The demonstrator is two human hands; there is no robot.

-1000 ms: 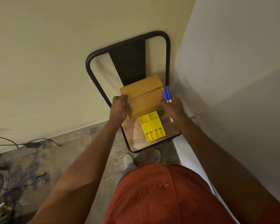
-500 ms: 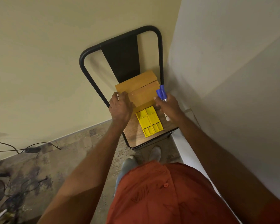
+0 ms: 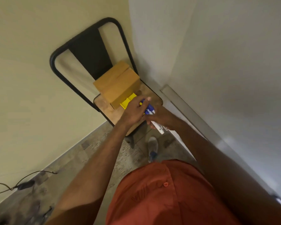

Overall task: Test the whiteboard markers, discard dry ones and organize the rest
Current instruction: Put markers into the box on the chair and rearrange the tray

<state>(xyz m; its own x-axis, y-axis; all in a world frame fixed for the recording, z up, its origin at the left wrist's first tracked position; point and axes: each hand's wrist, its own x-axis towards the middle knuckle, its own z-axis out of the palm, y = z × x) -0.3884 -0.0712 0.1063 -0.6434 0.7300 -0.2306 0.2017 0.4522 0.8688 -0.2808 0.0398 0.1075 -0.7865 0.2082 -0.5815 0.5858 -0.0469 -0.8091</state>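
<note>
Markers (image 3: 150, 111), a small bunch with blue caps and white barrels, were over the near right part of the chair seat (image 3: 117, 113), gripped in the right hand (image 3: 161, 118) with fingers curled round the barrels. Left hand (image 3: 134, 111) reached across, fingertips pinching at the blue cap end, touching the bunch. Yellow tray (image 3: 127, 100) lay on the seat, partly hidden under that hand, just beside the closed cardboard box (image 3: 118, 83) at the far side. Cable (image 3: 23, 184) on floor, left.
</note>
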